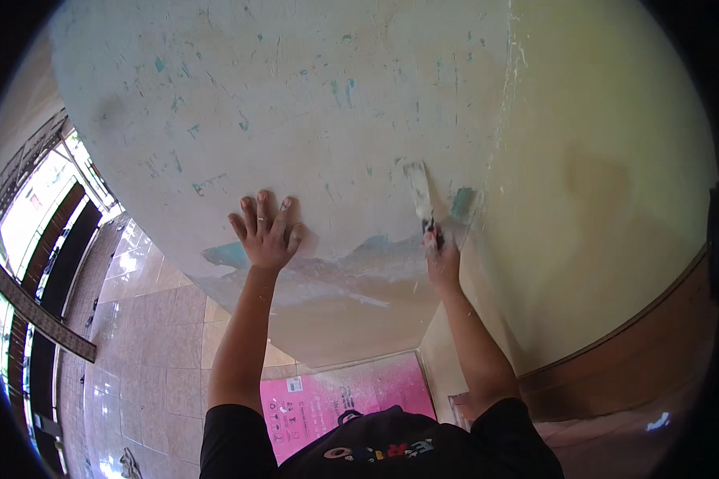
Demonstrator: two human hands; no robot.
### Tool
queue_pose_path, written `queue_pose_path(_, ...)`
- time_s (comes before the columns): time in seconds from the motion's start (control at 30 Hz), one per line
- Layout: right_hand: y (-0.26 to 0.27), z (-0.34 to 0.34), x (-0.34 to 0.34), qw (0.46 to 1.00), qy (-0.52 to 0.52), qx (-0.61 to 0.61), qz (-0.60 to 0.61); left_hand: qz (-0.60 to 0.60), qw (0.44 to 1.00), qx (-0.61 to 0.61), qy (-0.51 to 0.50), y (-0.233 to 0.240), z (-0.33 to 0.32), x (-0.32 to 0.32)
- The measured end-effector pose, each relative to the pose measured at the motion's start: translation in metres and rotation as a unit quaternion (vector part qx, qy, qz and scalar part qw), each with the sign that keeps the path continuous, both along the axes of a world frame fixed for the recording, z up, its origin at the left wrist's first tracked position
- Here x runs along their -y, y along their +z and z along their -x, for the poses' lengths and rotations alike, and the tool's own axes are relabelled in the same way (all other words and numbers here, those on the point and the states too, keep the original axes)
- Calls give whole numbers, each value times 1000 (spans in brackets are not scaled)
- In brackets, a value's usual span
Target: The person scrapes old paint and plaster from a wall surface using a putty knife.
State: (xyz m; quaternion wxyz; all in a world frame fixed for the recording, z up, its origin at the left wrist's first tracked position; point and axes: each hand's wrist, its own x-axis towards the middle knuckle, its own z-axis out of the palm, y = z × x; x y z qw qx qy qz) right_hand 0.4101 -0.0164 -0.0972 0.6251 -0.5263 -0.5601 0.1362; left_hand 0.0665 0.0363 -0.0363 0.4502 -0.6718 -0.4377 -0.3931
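A pale wall (335, 138) with scraped teal flecks stands before me. My left hand (268, 230) lies on it with fingers spread, holding nothing, beside a bare teal patch (230, 255). My right hand (442, 254) grips a putty knife (418, 191) by its handle. The blade is smeared whitish, points up the wall and is near or against the surface; the exact contact cannot be told. Another teal patch (462, 203) shows just right of the knife, near the corner. Below both hands runs a band of rough, brownish wall where the coating is broken.
A yellowish wall (599, 179) meets the scraped wall at the right. A dusty pink printed sheet (335, 407) lies on the tiled floor (156, 335) below. A brown wooden panel (623, 353) is at lower right. Beyond the wall's left edge are a post (42, 326) and a bright opening.
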Motion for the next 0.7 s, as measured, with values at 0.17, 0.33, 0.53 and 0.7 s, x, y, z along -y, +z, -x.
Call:
queue_pose_path(0.17,54,5,1,997,32,-41,-60,23,999,-16,16,3,8,9)
queue_pose_path(0.33,-73,-28,0,995,33,-15,91,83,996,-24,18,33,5,14)
queue_pose_path(0.53,12,-19,-1,999,28,-27,-17,99,990,32,96,129,17,18)
queue_pose_path(0.7,71,-4,14,999,23,-17,-46,51,990,19,129,176,44,16)
